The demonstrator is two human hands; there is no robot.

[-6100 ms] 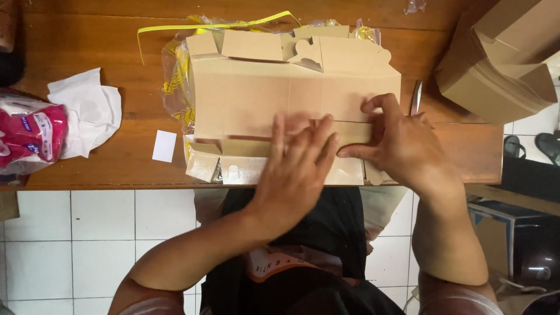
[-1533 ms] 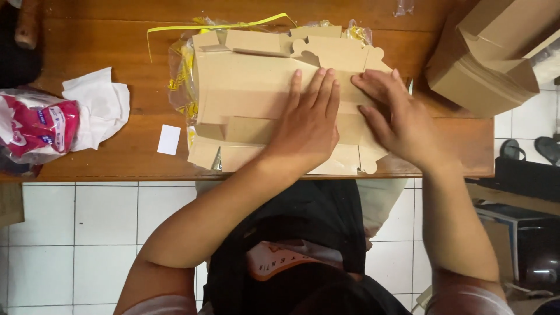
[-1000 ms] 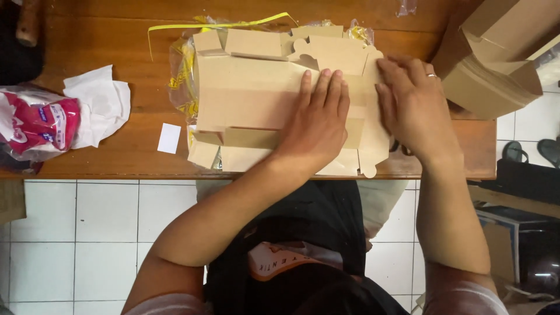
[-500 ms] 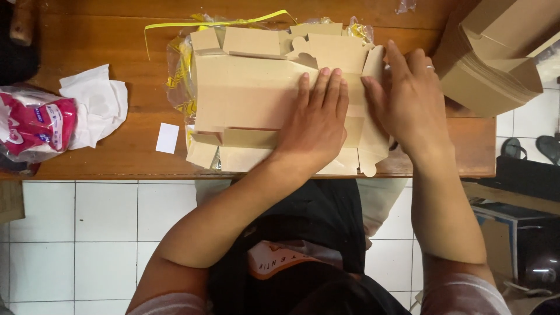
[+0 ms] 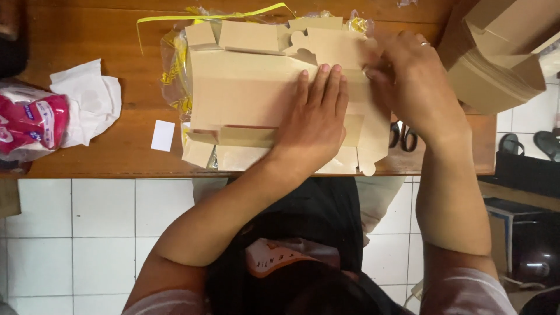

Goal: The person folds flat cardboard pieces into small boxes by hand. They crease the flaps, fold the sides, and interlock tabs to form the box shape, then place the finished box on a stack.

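I see the flat box blank (image 5: 245, 93) lying mid-table (image 5: 105, 157), paper slip (image 5: 163, 135) and tissue (image 5: 87, 102) left, folded boxes (image 5: 496, 58) right.

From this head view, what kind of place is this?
Probably a small packing workbench: a wooden table on white tiled floor, flat cardboard box blanks under both hands, and more folded boxes stacked at the right.

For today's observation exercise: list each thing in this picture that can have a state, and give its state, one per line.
Cardboard blank: lying flat, unfolded, flaps out.
Left hand: palm down, pressing the blank.
Right hand: fingers on the blank's right edge.
Scissors: closed, partly hidden.
White tissue: crumpled.
Folded boxes: stacked.
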